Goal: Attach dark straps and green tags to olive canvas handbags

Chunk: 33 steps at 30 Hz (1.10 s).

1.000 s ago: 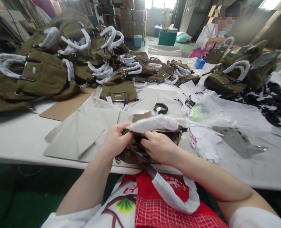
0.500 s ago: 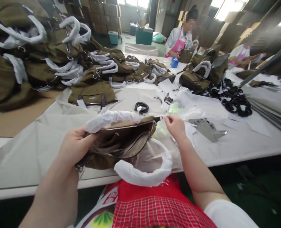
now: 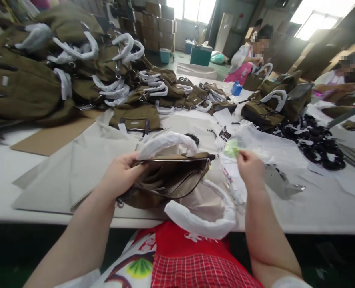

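My left hand (image 3: pixel 123 176) is closed on the left end of an olive-brown handbag (image 3: pixel 153 200), thumb at its rim. The bag's zip top gapes toward me, and its pale lining shows inside. Its two handles (image 3: pixel 201 218) are wrapped in white paper, one arching behind the opening, one hanging in front. My right hand (image 3: pixel 251 168) is off to the right, apart from the bag. Its thumb and fingers pinch a small light-green piece (image 3: pixel 235 151), just at a heap of similar green bits (image 3: pixel 230 146).
Olive bags (image 3: pixel 24 84) are heaped at the left and along the table's back. A coiled black strap (image 3: pixel 192 139) lies behind my bag. Clear plastic (image 3: pixel 255 140), a metal piece (image 3: pixel 282 184) and a pile of black straps (image 3: pixel 318 140) are right. Two co-workers (image 3: pixel 243 64) work beyond.
My right hand has left the bag's right end ring and moved right to the green bits. My left hand still holds the bag. The view has shifted, with the scene sliding right.
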Each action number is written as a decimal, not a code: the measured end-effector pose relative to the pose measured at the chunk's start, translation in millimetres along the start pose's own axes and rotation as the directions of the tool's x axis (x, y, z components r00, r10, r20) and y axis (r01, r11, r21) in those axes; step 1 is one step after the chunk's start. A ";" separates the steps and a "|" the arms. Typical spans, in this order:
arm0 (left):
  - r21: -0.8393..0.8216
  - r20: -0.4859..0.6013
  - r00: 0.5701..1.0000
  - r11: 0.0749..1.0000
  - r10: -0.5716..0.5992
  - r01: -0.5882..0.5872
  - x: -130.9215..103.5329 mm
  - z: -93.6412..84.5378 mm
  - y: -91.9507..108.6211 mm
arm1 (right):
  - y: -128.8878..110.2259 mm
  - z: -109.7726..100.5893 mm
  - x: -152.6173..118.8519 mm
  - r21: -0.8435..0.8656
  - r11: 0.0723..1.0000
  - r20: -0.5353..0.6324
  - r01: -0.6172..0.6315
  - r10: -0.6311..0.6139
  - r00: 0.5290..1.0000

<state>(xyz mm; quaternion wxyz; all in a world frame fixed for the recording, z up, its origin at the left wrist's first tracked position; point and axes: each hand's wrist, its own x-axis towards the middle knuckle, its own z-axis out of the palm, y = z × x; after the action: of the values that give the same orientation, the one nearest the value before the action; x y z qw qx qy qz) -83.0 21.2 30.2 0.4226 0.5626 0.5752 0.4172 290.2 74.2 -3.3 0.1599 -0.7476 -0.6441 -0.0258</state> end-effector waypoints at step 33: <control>-0.197 0.103 0.994 0.980 0.037 -0.016 4.8 11.2 4.9 | -174.1 -8.0 -37.6 0.760 0.503 0.251 0.412 -0.811 0.528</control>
<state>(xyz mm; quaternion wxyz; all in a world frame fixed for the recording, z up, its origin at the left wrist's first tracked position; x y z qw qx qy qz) -70.9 26.2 31.5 0.5004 0.5474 0.5002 0.4468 116.1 56.9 31.0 0.1664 -0.3192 -0.8615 0.3580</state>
